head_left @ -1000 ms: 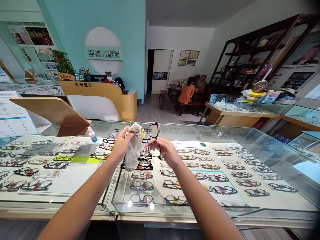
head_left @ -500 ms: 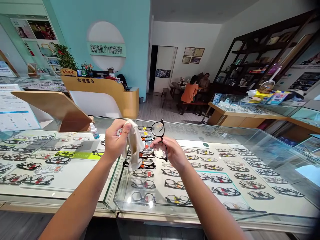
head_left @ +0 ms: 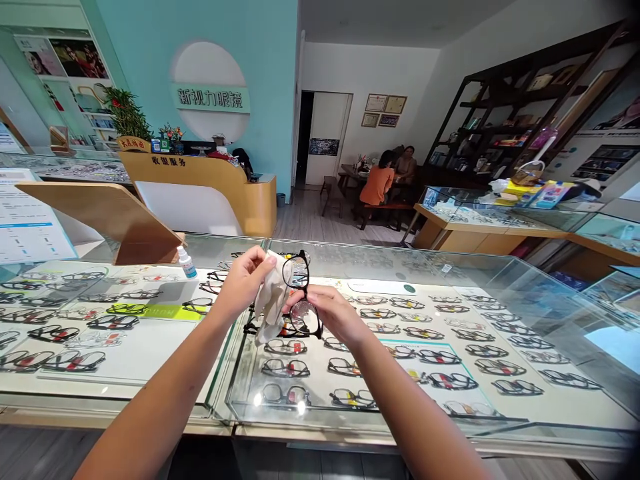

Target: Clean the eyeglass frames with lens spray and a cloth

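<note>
A pale cloth point(head_left: 271, 300) hangs from my left hand point(head_left: 246, 283), its top edge pinched between thumb and fingers. My right hand point(head_left: 336, 312) grips black-framed glasses point(head_left: 305, 290) near the bridge, the two lenses one above the other. The cloth's edge lies right beside the upper lens; whether they touch is hard to tell. Both hands are above a glass display case point(head_left: 320, 427) with rows of eyeglass frames inside. A small white spray bottle point(head_left: 187, 263) stands upright to the left of my left hand.
A tilted wooden-backed stand point(head_left: 100, 213) and a white printed sign point(head_left: 33, 217) are at the left. Behind is a wooden counter point(head_left: 260, 207). Two people sit at a table in the back, one in an orange top point(head_left: 377, 185). More display cases point(head_left: 490, 230) stand at the right.
My left hand with the cloth has moved right, and my right hand with the glasses has moved left and slightly down. Cloth and glasses are now close together.
</note>
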`<state>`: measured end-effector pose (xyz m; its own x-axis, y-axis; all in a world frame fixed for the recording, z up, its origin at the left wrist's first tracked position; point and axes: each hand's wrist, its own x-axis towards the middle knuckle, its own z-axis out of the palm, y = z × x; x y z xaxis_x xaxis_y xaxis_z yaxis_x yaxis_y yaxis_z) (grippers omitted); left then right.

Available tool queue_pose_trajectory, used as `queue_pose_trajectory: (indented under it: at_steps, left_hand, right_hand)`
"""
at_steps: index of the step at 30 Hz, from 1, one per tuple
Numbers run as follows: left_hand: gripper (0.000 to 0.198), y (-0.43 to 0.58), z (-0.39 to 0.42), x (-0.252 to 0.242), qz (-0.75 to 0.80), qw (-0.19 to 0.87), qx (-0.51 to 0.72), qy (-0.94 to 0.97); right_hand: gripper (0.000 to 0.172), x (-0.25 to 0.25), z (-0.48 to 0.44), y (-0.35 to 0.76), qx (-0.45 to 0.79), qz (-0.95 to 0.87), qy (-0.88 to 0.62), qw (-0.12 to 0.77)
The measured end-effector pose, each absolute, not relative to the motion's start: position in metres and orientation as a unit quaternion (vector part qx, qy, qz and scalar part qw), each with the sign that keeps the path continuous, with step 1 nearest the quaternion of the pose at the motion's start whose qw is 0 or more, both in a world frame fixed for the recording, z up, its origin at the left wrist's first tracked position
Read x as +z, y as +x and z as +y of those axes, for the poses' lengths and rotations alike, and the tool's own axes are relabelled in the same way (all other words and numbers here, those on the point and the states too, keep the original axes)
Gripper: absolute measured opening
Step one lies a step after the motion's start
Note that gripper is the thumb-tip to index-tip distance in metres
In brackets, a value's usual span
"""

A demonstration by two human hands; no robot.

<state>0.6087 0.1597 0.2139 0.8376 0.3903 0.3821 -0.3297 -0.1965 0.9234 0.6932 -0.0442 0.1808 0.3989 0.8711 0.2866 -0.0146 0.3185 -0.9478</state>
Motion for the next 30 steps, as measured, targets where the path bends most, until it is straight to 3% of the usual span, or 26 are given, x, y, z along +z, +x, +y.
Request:
queue_pose_trajectory:
  at_steps: [8,15,18,24,30]
  left_hand:
    - [0.052,0.608,0.150,0.211,-0.022,0.640,0.261,0.722]
    - [0.026,0.607,0.142,0.206,-0.080,0.559,0.333,0.755]
    - [0.020,0.608,0.139,0.203,-0.086,0.580,0.334,0.738]
    - [0.056,0.612,0.138,0.196,-0.027,0.710,0.269,0.650]
    - [0.057,0.612,0.139,0.195,-0.018,0.733,0.124,0.668]
  right_hand:
    - [0.037,0.176,-0.039,0.697,0.273,-0.450,-0.509,0.681]
    - [0.038,0.178,-0.038,0.696,0.269,-0.456,-0.524,0.667]
    - [0.038,0.175,-0.039,0.698,0.280,-0.455,-0.517,0.668]
    - [0.039,0.175,-0.041,0.700,0.307,-0.473,-0.505,0.654]
    - [0.041,0.177,-0.041,0.701,0.301,-0.478,-0.514,0.646]
